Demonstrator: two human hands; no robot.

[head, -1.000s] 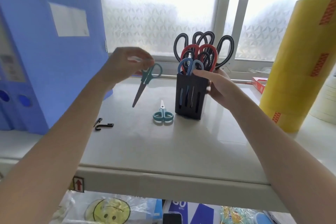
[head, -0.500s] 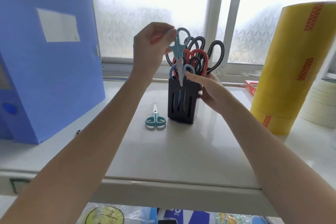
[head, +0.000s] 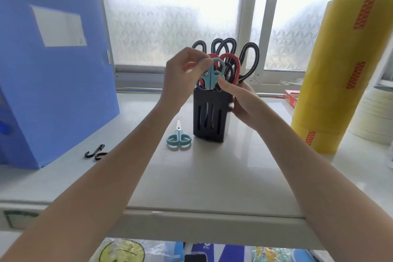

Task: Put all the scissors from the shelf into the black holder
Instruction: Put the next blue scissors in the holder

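The teal scissors (head: 211,73) stand blades-down in the mouth of the black holder (head: 210,112), their handles above the rim and pinched between the thumb and fingers of the left hand (head: 184,74). They look nearly seated; I cannot tell whether the blades have reached the bottom. Just behind them, red-handled scissors (head: 230,64) and black-handled scissors (head: 248,59) already crowd the holder, with a blue handle (head: 198,84) peeping out under the left hand. The right hand (head: 240,100) wraps the holder's far side, its thumb resting at the rim beside the teal handles, steadying it.

So most of the job appears done. One pair remains: small teal scissors (head: 179,137) lie flat on the shelf (head: 212,176), below the left wrist and just beside the holder's base, tips pointing away. No other loose scissors show. Further left of the left forearm lie black hooks (head: 95,152).
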